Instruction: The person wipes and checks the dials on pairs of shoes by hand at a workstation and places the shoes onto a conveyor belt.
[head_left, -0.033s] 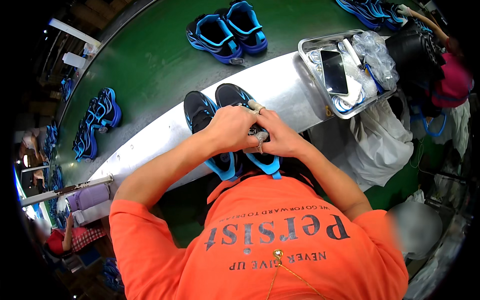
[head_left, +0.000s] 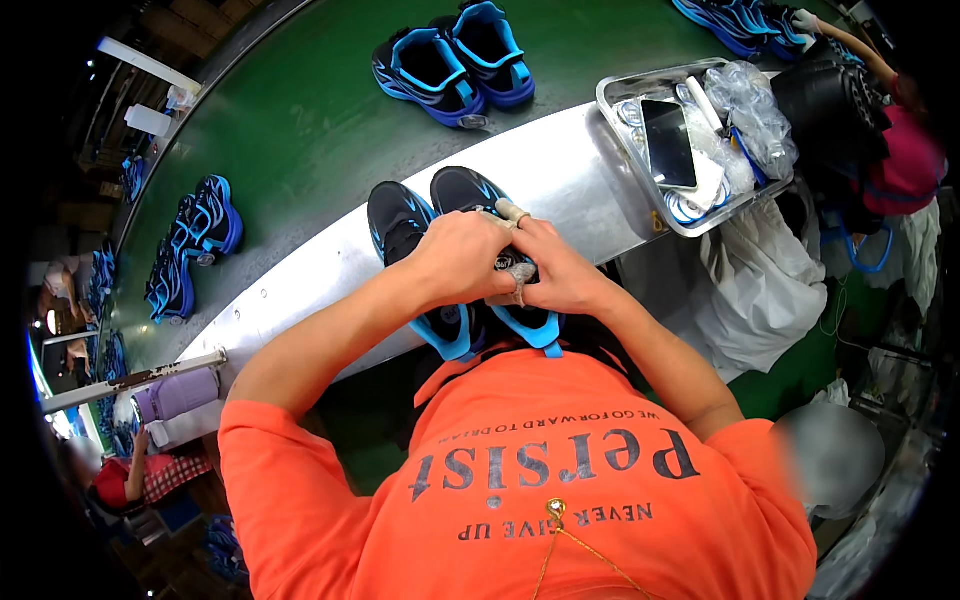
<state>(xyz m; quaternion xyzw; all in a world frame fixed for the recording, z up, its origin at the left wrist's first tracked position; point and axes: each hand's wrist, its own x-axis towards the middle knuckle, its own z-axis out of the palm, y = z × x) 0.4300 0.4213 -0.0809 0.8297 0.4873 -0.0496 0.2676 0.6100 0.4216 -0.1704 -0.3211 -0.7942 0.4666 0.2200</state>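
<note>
A pair of black and blue sneakers stands on the metal ledge (head_left: 310, 270) right against my body, toes pointing away from me. My left hand (head_left: 455, 252) and my right hand (head_left: 562, 268) meet over the upper of the right-side sneaker (head_left: 458, 186). Their fingers are bent and pressed together on it. Beige covers wrap some of the right fingertips. A round part with lettering shows between the hands; the exact grip is hidden under the fingers. The left-side sneaker (head_left: 393, 212) stands beside it, partly covered by my left hand and forearm.
Beyond the ledge, a green belt (head_left: 300, 100) carries another pair of sneakers (head_left: 430, 75) and more at left (head_left: 190, 250). A metal tray (head_left: 688, 232) holds a phone (head_left: 668, 145), round stickers and clear plastic. A white bag (head_left: 765, 290) hangs below. Co-workers sit at both sides.
</note>
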